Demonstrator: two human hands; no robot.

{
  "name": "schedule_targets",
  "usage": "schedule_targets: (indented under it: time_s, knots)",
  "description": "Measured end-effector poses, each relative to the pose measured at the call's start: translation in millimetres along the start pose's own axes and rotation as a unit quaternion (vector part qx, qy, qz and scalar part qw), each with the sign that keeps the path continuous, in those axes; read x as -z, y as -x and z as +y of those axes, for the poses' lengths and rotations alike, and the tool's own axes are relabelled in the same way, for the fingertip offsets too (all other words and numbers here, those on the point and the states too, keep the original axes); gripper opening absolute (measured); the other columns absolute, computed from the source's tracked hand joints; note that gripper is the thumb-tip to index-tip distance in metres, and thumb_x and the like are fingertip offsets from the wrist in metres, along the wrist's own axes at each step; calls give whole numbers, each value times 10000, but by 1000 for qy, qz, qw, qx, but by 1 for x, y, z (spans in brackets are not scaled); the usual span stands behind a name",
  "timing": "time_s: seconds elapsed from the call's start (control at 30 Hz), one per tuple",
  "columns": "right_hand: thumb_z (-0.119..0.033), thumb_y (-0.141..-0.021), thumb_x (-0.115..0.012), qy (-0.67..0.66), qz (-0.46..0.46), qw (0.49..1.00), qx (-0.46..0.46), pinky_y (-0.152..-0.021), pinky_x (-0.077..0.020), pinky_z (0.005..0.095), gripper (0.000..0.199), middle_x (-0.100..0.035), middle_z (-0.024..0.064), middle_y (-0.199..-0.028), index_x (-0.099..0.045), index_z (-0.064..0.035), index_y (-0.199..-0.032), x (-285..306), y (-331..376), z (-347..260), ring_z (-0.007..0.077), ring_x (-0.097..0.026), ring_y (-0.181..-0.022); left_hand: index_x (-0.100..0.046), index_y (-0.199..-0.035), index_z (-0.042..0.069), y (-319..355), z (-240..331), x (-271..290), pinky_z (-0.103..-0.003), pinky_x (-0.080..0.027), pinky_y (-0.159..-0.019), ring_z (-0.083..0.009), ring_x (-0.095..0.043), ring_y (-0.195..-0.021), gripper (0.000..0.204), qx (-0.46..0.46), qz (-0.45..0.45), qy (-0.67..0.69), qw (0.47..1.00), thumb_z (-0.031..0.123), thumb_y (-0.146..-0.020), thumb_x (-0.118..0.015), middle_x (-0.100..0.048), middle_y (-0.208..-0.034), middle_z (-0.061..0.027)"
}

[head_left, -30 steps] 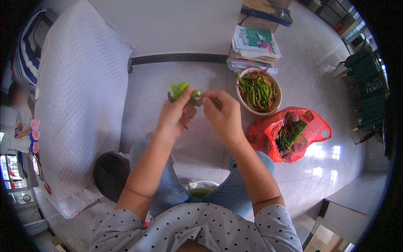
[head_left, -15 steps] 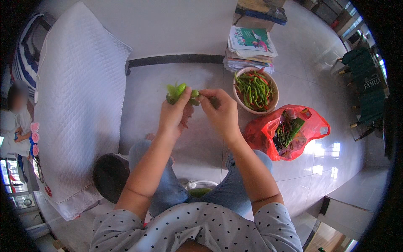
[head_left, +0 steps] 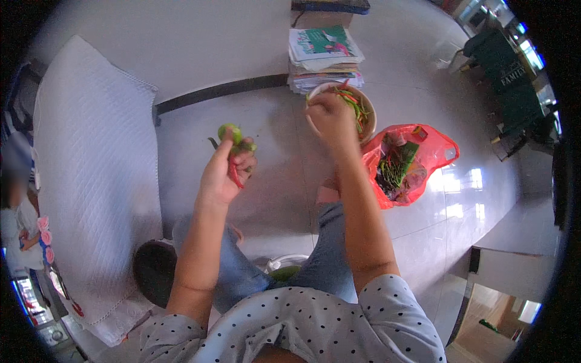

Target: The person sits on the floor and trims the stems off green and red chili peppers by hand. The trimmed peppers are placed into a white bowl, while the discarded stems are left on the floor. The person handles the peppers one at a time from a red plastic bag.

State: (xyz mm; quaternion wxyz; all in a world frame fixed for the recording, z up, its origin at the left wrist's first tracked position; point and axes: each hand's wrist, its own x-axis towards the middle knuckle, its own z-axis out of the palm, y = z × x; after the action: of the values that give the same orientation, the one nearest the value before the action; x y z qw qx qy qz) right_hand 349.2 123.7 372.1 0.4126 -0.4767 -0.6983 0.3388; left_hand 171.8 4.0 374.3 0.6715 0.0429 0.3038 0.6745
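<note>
My left hand [head_left: 221, 175] is closed round a small bunch of green peppers [head_left: 229, 132] and a red chili pepper [head_left: 235, 173], held up over the floor. The red one lies along the palm, and the green ones stick out past the thumb. My right hand [head_left: 334, 124] is over the left part of a pale round bowl [head_left: 371, 124] of green and red chili peppers [head_left: 358, 109]. Its fingers are curled and slightly blurred; what is between them, if anything, is hidden.
A red plastic bag [head_left: 437, 152] with dark-stemmed greens [head_left: 396, 166] lies right of the bowl. Behind the bowl stands a stack of books [head_left: 327, 57]. A white quilted cover [head_left: 100, 181] is at the left, beside a dark round seat [head_left: 156, 272]. Another person [head_left: 24, 236] is far left.
My right hand has moved from beside my left hand to the bowl, up and to the right. The left hand keeps the peppers and has turned, showing the red one. The view has shifted.
</note>
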Motion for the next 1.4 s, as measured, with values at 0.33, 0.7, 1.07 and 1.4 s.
schedule_targets:
  time_s: [0.33,0.7,1.07,1.4]
  knots:
    - [-254,-756,-505,487,86,842,-214,-777,-448,386,341,-609,192,-899,-581,-1,-972,133,13,186,346,-582,-832,-492,-889,1,0,0,2,-278,-366,-658,-174,-429,-752,140,29,-73,145,986,134,-859,-460,-471,-950,-127]
    - [-31,-822,-489,-175,-186,965,-49,-664,-441,224,150,-583,48,-798,-555,34,-939,-1,44,-48,111,-556,-724,-517,-837,5,6,6,-2,-264,-372,-593,-132,-433,-614,124,-22,-56,50,997,122,-816,-478,-524,-839,-105]
    - [29,-744,-539,-211,-294,932,-10,-652,-474,310,180,-601,123,-800,-571,7,-920,34,134,-78,233,-603,-725,-450,-836,49,-103,-45,44,-212,-239,-367,-53,-314,-423,95,263,28,-429,864,52,-756,-503,-416,-621,-21]
    - [-45,-809,-480,-356,-226,906,-24,-668,-456,339,162,-579,130,-802,-557,4,-942,75,93,-36,270,-577,-744,-325,-1109,61,-344,-200,8,-331,-437,-523,-133,-496,-630,466,200,-87,-447,867,92,-727,-589,-497,-778,-66]
